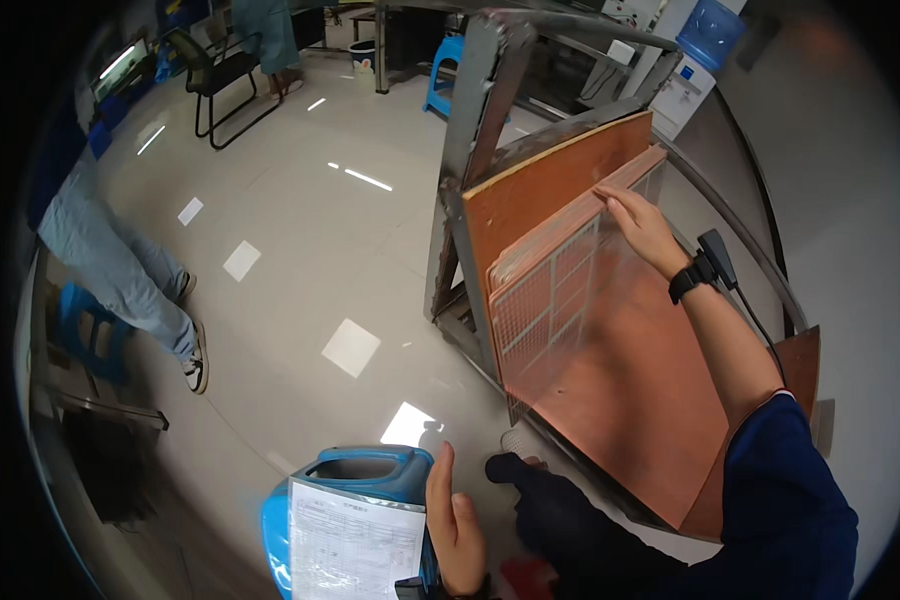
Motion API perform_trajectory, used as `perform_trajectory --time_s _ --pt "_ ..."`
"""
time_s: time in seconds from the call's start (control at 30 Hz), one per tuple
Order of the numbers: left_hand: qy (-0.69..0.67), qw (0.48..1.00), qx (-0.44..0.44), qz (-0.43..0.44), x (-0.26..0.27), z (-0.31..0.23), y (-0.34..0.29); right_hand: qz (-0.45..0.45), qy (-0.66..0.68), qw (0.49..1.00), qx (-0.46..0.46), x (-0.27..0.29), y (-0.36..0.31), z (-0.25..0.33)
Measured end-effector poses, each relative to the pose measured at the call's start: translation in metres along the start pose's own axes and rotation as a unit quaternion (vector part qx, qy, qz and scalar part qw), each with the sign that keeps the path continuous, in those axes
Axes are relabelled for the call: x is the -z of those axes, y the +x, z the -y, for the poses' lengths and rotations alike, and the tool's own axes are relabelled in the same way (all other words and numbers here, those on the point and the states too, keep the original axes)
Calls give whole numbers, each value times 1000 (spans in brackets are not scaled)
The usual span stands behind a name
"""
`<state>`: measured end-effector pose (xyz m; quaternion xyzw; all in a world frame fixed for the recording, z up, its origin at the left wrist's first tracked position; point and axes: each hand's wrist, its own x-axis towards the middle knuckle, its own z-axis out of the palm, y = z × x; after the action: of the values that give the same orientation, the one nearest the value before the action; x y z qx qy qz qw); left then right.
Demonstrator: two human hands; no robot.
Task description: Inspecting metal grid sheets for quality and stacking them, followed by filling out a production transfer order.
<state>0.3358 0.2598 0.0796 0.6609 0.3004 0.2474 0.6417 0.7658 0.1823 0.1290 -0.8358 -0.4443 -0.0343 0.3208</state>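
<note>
Several thin copper-coloured panels (545,310) with grid-like patterns lean on edge in a metal rack (452,240), against a brown board (560,165). My right hand (638,228) reaches to their top edge, its fingers closed around the edge of the front panels. A larger plain copper-coloured sheet (635,390) slopes below my right forearm. My left hand (457,530) is low in the view, fingers stretched out and holding nothing. It is beside a blue plastic stool (380,462), where a printed sheet (355,540) in a clear sleeve lies.
A person in light jeans (120,260) stands at the left near another blue stool (92,330). Farther back are a black chair (228,75), another person's legs and a blue stool (445,75). A water dispenser (685,95) stands behind the rack. A dark cable (755,315) hangs near my right wrist.
</note>
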Motion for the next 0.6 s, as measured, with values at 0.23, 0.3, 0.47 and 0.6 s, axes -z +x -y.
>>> perform_trajectory --time_s 0.23,0.3,0.47,0.6 --pt "-68 994 87 -7 -33 -56 60 24 -37 991 -130 75 -38 -46" --pt "-56 993 104 -4 -51 -71 88 22 42 977 -209 88 -37 -60" --pt "-159 972 145 -98 -93 -66 139 -12 117 948 -295 107 -2 -110" --pt "-175 968 117 -134 -113 -69 160 -77 203 908 -360 115 51 -156"
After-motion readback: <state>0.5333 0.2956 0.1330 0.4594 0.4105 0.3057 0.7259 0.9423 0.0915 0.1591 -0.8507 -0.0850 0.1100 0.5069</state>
